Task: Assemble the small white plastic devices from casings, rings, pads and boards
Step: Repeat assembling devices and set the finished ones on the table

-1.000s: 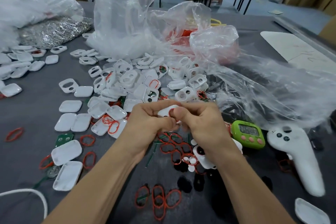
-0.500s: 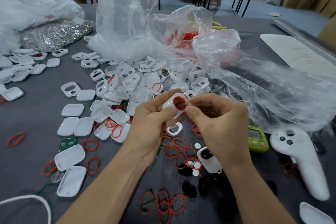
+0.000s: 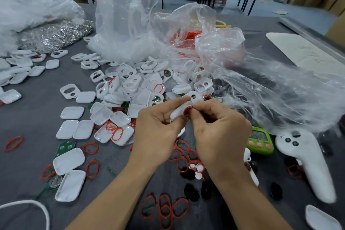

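Over the middle of the grey table, my left hand (image 3: 158, 129) grips a small white casing (image 3: 179, 113) between thumb and fingers. My right hand (image 3: 220, 129) pinches a red ring (image 3: 187, 110) against the casing's right end. Behind the hands lies a heap of white casings (image 3: 130, 84), some with holes, some flat lids. Loose red rings (image 3: 164, 209) lie near my forearms, and several black pads (image 3: 192, 190) and small white round pads (image 3: 197, 169) sit under my right wrist. A green board (image 3: 65, 146) lies left of my left arm.
Clear plastic bags (image 3: 127, 20) stand behind the heap and spread right. A green timer (image 3: 260, 141) and a white controller (image 3: 306, 164) lie at the right. A bag of metal clips (image 3: 54, 34) sits far left. White cord (image 3: 28, 205) curls at the bottom left.
Both hands rose from the table and drifted right with the casing. The casing turned more edge-on and the red ring now sits at its right end under my right fingertips.
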A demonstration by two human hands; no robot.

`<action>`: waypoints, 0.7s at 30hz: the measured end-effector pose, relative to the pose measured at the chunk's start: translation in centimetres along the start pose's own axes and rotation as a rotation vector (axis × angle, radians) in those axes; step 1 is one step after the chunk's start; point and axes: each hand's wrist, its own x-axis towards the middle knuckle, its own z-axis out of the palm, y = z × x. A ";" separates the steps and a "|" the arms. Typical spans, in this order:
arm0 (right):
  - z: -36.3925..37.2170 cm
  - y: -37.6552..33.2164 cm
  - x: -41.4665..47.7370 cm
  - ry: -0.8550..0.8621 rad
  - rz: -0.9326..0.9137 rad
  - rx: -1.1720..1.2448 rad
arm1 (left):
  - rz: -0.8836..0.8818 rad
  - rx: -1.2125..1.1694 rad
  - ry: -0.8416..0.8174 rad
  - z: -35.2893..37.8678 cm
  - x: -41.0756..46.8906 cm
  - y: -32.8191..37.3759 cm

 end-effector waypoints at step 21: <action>0.8 -0.7 -1.1 0.010 0.095 0.064 | 0.132 0.355 0.263 1.7 -1.1 0.5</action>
